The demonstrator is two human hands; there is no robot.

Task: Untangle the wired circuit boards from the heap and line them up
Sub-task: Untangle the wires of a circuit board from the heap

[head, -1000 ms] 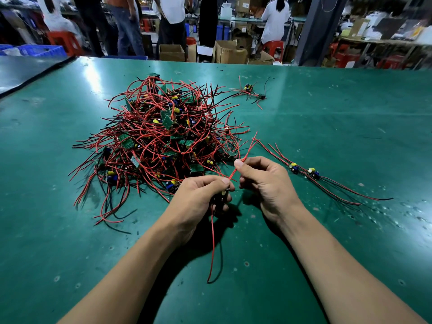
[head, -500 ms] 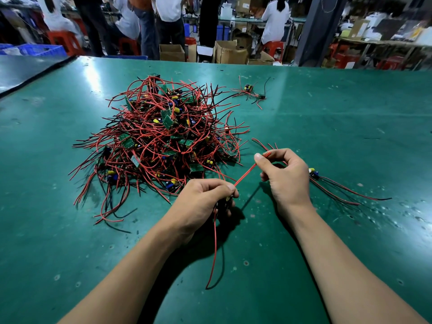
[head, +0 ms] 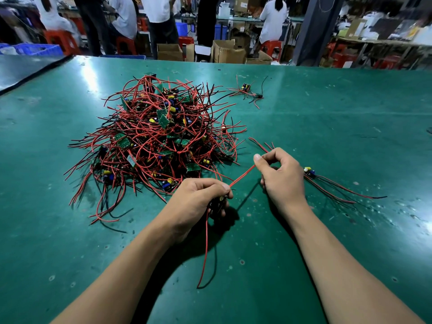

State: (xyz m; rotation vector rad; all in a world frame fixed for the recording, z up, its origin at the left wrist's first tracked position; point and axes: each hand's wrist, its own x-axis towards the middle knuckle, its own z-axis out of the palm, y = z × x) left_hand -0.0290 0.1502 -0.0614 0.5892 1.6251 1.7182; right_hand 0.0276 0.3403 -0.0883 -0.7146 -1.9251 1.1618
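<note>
heap (head: 161, 139) left, lined boards (head: 309, 172) right

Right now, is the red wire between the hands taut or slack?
Taut: the red wire runs straight from the left hand to the right hand, no sag.

Tangled heap (head: 159, 136) of red/blk-wired green boards lies left; lined-up board (head: 309, 171) w/ straight wires right.

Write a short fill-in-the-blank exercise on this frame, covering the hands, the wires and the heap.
1. The right hand pinches a ____ wire stretched taut from the grip of the left hand.
2. The laid-out wired board lies to the ____ of the right hand.
3. The heap rests on a ____ table.

Missing words: red; right; green.
</note>
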